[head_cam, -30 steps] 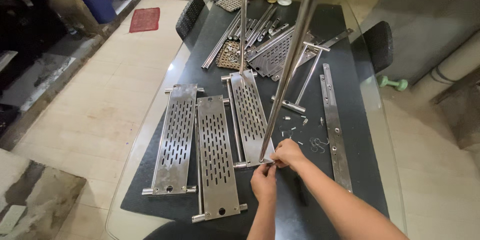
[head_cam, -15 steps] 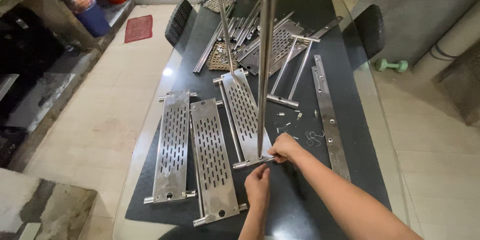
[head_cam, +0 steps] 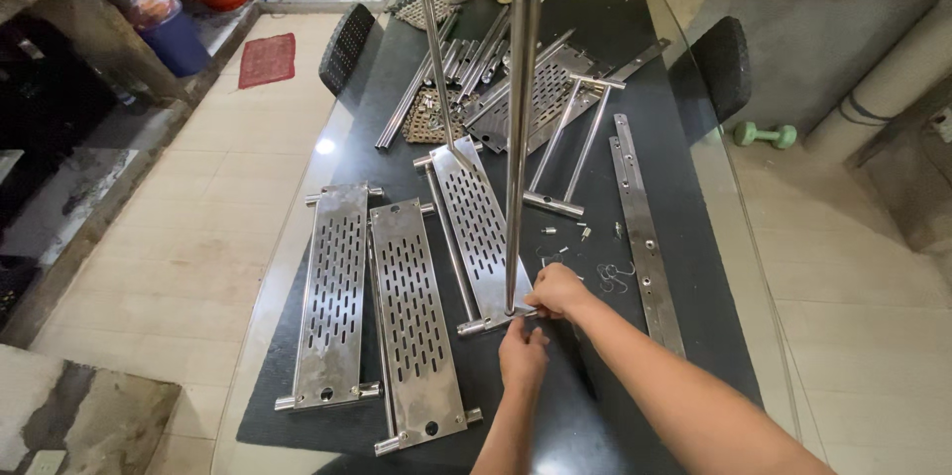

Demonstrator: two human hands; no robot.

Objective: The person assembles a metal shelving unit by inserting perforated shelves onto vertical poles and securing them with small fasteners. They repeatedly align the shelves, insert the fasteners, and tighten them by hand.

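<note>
A slotted steel shelf panel (head_cam: 474,222) lies on the dark mat with two upright steel tubes rising from it, the near tube (head_cam: 520,128) and a far tube (head_cam: 431,39). My right hand (head_cam: 557,289) pinches a small part at the foot of the near tube, at the panel's near corner. My left hand (head_cam: 522,351) is just below that corner, fingers closed around the panel's end fitting. Small screws and wire hooks (head_cam: 607,275) lie beside my right hand.
Two more slotted panels (head_cam: 332,292) (head_cam: 415,321) lie to the left. A long flat steel bar (head_cam: 645,237), a ladder-like rail (head_cam: 570,153) and a pile of tubes (head_cam: 476,68) lie farther off. The glass table edge (head_cam: 288,267) and two chairs (head_cam: 719,68) border the mat.
The near upright tube has swung from a lean to nearly vertical. My hands stay at its foot, and the view has tilted slightly.
</note>
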